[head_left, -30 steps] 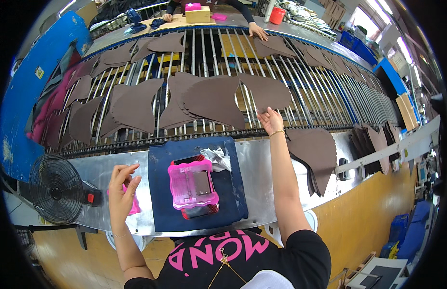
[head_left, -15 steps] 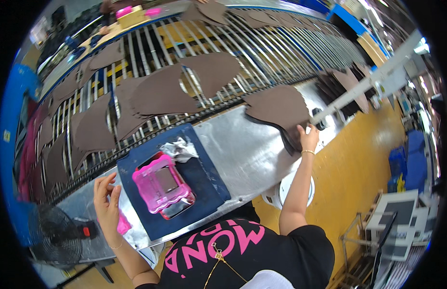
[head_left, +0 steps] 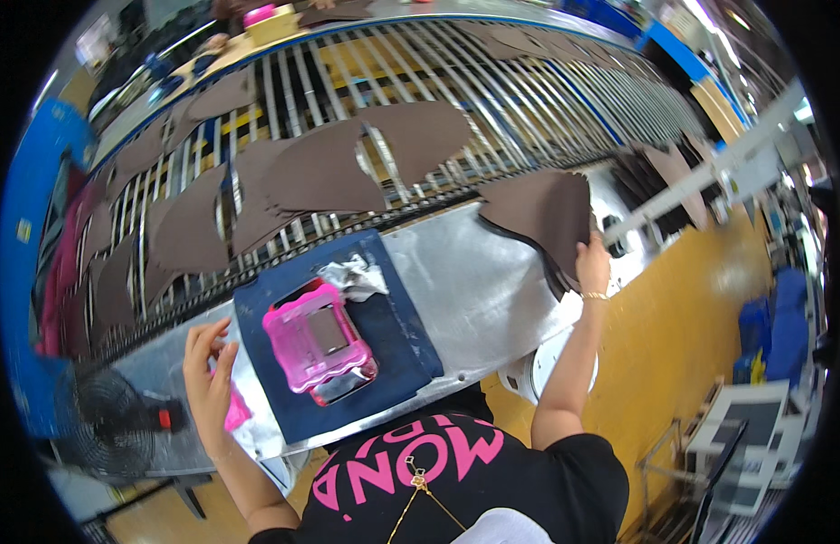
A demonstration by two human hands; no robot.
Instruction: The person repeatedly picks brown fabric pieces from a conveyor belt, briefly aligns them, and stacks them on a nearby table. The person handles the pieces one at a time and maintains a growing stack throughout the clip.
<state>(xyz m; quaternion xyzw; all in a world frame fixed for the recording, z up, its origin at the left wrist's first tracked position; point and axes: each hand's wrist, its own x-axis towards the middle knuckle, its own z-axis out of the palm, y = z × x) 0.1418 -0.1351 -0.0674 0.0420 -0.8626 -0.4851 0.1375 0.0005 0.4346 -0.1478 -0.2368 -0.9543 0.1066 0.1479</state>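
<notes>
At the right of the metal bench, my right hand grips the right edge of a brown cut sheet. That edge bends upward, and more dark layers show beneath it. My fingertips are partly hidden by the sheet. My left hand hovers over the left end of the bench, fingers loosely bent and apart, holding nothing. Right of it, a dark blue mat carries a pink plastic frame or tray with a brown block in it, above a red-rimmed piece. A crumpled whitish cloth lies behind the tray.
Beyond the bench runs a roller conveyor with several brown pieces. A black fan stands at the left. A pale bar crosses at the right, near more stacked pieces. A white bucket sits below the bench edge.
My right hand has taken hold of the brown sheet's right edge, which now bends up. My left hand stays nearly in place, and the whole view has shifted slightly.
</notes>
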